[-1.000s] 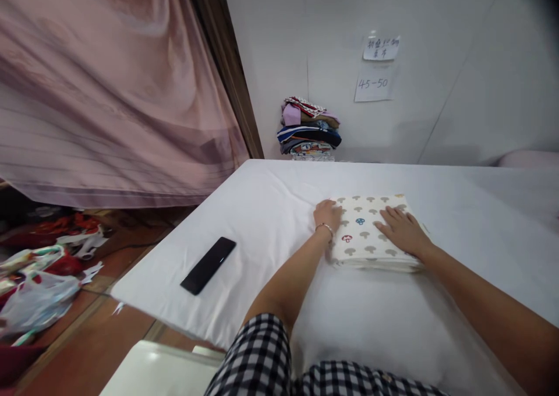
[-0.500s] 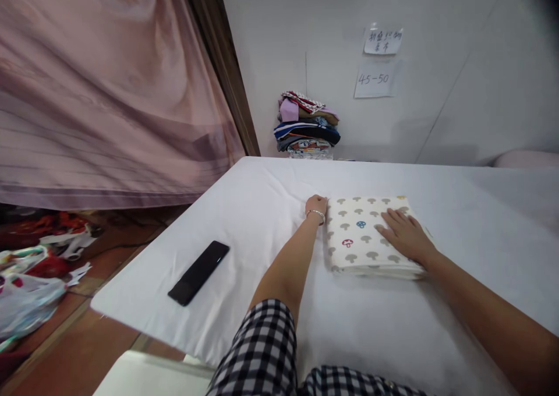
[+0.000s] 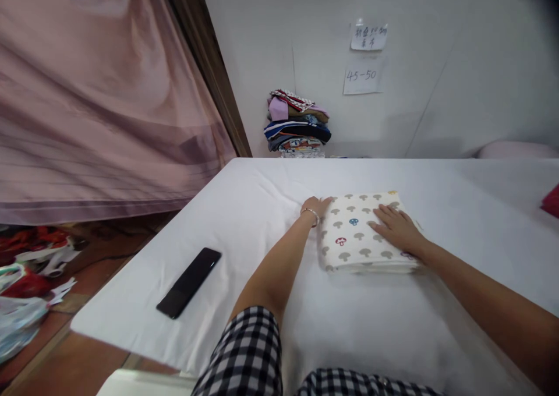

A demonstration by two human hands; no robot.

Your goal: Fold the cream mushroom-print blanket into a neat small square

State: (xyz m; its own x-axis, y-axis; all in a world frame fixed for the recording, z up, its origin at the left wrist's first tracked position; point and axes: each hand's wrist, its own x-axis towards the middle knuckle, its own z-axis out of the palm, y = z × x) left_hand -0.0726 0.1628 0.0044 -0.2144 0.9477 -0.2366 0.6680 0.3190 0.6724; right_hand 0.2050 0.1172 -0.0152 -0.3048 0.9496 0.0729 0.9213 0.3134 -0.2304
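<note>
A folded white cloth (image 3: pixel 360 233) with grey mushroom prints, plus a blue and a red one, lies on the white-covered table (image 3: pixel 262 209). My right hand (image 3: pixel 398 228) rests flat on the cloth's right part, fingers spread. At the cloth's far left corner is my left hand (image 3: pixel 317 205), with a bracelet at the wrist; its thumb side touches the cloth's edge, and its other fingers are mostly hidden from view.
A black phone (image 3: pixel 189 282) lies on the table's left side. Beyond the far edge stands a stack of folded clothes (image 3: pixel 297 122) against the wall. A pink curtain (image 3: pixel 109 93) hangs at left, above plastic bags (image 3: pixel 21 320). Something red (image 3: pixel 551 202) shows at the right edge.
The view has shifted slightly to the right. My left hand's thumb now reaches onto the cloth's corner, where the hand was more closed before. My right hand stays flat on the cloth.
</note>
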